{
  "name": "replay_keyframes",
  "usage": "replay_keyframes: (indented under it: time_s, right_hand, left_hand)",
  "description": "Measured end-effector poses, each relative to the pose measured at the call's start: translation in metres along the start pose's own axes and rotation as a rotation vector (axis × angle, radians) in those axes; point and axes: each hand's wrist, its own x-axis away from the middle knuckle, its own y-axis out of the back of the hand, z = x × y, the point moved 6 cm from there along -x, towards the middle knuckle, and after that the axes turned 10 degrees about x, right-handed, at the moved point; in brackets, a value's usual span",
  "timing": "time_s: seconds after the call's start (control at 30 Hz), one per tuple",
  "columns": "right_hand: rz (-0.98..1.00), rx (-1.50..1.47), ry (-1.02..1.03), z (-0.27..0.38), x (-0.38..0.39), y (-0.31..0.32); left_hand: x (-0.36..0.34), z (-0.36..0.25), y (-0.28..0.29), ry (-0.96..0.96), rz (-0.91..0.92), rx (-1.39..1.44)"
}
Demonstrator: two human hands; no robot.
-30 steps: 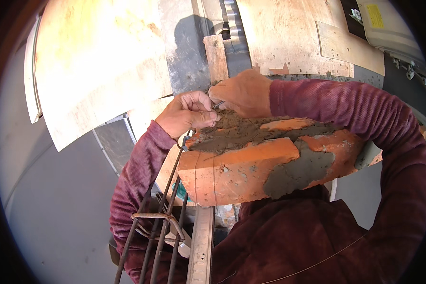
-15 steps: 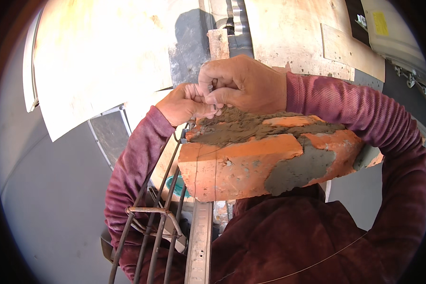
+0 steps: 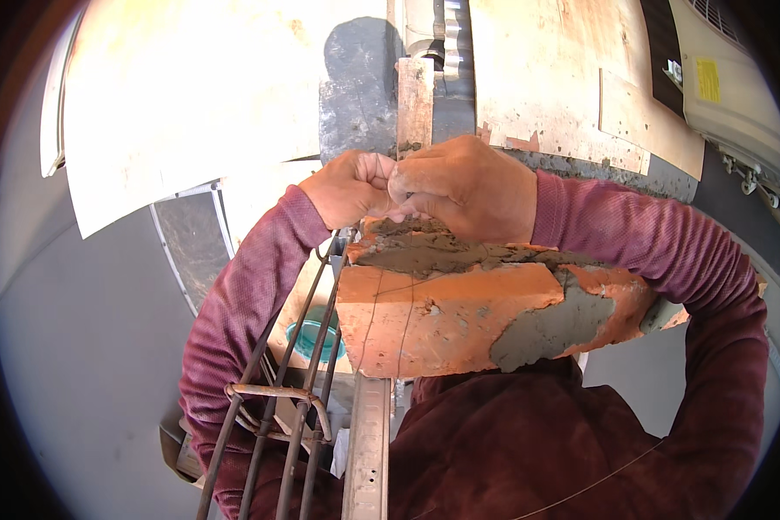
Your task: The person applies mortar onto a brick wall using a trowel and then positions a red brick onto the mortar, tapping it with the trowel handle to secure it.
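Our right hand [image 3: 475,189] has dropped nearer the far mortar [image 3: 446,255] — meeting our left hand [image 3: 347,192], fingers curled (grasping what, we can't tell).

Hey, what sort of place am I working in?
Probably a building site, judging by the bricks smeared with mortar, the bare steel bars and the plywood stained with spatters.

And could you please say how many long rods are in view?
4, side by side at lower left: leftmost rod, second rod, third rod, rightmost rod. Others may be hidden.
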Motion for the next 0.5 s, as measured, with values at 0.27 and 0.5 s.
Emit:
replay_keyframes:
  time_s: [0.27, 0.5]
  right_hand:
    - [0.043, -0.15, -0.376, -0.013, 0.002, -0.008]
    - [-0.103, 0.041, -0.156, -0.011, 0.003, -0.018]
  left_hand:
    - [-0.002, 0.006, 0.003, 0.025, 0.03, 0.042]
    - [-0.005, 0.016, 0.02, 0.032, -0.133, 0.062]
